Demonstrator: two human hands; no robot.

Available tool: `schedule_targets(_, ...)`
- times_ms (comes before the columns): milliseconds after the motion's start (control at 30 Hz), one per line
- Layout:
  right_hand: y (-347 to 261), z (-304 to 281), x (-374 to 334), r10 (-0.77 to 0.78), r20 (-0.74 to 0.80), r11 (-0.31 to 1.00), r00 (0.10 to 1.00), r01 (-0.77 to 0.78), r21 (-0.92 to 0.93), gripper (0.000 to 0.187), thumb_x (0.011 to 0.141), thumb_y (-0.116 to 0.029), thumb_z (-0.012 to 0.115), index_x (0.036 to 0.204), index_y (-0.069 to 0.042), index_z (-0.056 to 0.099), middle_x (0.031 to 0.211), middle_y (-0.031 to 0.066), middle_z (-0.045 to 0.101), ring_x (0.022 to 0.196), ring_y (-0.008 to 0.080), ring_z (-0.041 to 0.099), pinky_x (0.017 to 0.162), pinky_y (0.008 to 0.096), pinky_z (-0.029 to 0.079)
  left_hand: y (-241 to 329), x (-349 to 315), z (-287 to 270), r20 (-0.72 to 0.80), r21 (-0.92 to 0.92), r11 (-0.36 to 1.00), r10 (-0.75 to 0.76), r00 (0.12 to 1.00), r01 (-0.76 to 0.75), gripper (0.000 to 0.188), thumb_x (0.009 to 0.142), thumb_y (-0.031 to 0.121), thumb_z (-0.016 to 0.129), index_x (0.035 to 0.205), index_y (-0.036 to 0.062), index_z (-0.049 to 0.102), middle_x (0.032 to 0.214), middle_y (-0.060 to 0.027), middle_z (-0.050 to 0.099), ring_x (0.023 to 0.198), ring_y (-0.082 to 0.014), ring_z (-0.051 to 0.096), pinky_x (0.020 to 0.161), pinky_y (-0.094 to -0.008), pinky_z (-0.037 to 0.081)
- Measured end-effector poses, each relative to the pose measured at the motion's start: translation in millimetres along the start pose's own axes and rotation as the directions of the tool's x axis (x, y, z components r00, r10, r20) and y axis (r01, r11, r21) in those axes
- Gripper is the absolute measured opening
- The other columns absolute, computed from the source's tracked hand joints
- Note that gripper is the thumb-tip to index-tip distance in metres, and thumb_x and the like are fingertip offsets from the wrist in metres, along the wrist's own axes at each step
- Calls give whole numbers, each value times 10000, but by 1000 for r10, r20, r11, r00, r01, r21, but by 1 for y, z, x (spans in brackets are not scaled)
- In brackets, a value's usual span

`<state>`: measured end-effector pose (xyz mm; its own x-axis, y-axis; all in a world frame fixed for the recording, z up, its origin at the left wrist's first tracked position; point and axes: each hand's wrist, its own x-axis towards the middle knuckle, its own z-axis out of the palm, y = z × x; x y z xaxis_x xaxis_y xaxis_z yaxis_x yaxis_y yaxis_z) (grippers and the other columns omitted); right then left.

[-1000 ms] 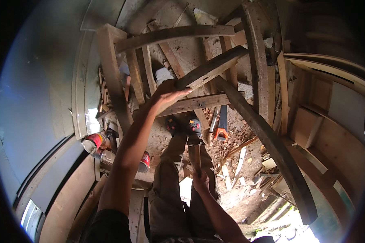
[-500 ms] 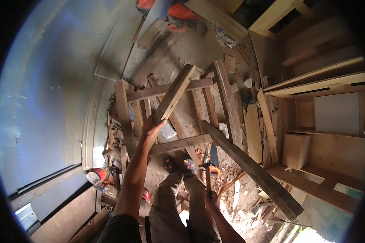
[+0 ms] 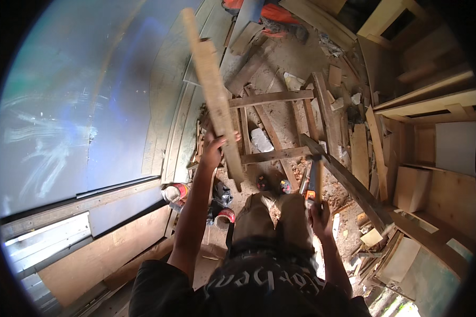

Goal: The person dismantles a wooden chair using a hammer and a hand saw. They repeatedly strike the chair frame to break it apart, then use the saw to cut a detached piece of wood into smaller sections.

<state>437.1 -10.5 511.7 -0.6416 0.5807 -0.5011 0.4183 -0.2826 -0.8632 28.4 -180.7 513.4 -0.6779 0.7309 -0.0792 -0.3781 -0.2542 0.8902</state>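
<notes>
My left hand [image 3: 215, 149] grips a long wooden beam [image 3: 214, 87] near its lower part, and the beam stands tilted with its top end far and to the left. A narrower end juts out at its top. Closed around a hammer [image 3: 318, 182] by its handle is my right hand [image 3: 319, 215], with the hammer head upward near a loose beam. Between and beyond my hands lies a nailed wooden frame [image 3: 275, 155] of posts and crosspieces. A weathered loose beam [image 3: 350, 184] rests slantwise at its right, one end near the frame's near crosspiece.
A tool with an orange part [image 3: 310, 195] lies beside the hammer. Red cans [image 3: 225, 217] and black plastic [image 3: 223, 194] are at lower left. Blue-grey panels [image 3: 79, 127] fill the left side. Wooden cabinets [image 3: 412, 187] stand right, with boards [image 3: 360, 153] and scraps around.
My left hand has swung its beam leftward, away from over the frame. My right hand has come up with the hammer. The view has shifted left.
</notes>
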Motion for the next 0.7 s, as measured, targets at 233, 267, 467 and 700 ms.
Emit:
schedule_targets(233, -50, 17, 3, -233, -7, 963, 973, 229, -141, 300, 982, -264, 638, 1026, 12, 529, 708, 73, 502, 594, 156, 473, 534, 323, 410, 54, -116, 10, -112, -185, 963, 180, 977, -198, 871, 899, 735, 503, 1438, 60, 396, 1207, -155, 582, 1096, -300, 584, 952, -478, 497)
schedule_targets(267, -83, 26, -6, -117, -27, 993, 993, 117, 10, 342, 979, -281, 644, 1026, 39, 533, 727, 91, 513, 616, 179, 474, 559, 336, 422, 71, -129, 18, -140, -199, 950, 217, 966, -242, 865, 901, 739, 490, 1440, 69, 394, 1206, -164, 574, 1094, -312, 577, 958, -492, 495)
schedule_targets(467, -108, 3, -24, -165, -9, 982, 986, 163, -90, 432, 938, -366, 699, 1018, 27, 539, 752, 75, 542, 675, 148, 492, 619, 344, 445, 143, -157, 83, -524, -45, 901, 346, 778, -432, 730, 954, 593, 553, 1451, 79, 404, 1284, -162, 572, 1198, -341, 553, 1020, -564, 452)
schedule_targets(700, -117, -31, -49, -147, 10, 977, 989, 146, -156, 487, 923, -387, 712, 1105, 32, 544, 771, 45, 547, 721, 136, 519, 635, 331, 463, 88, -196, 119, -685, -60, 804, 398, 610, -592, 638, 858, 285, 660, 1434, 123, 441, 1271, -151, 591, 1232, -343, 550, 1066, -573, 414)
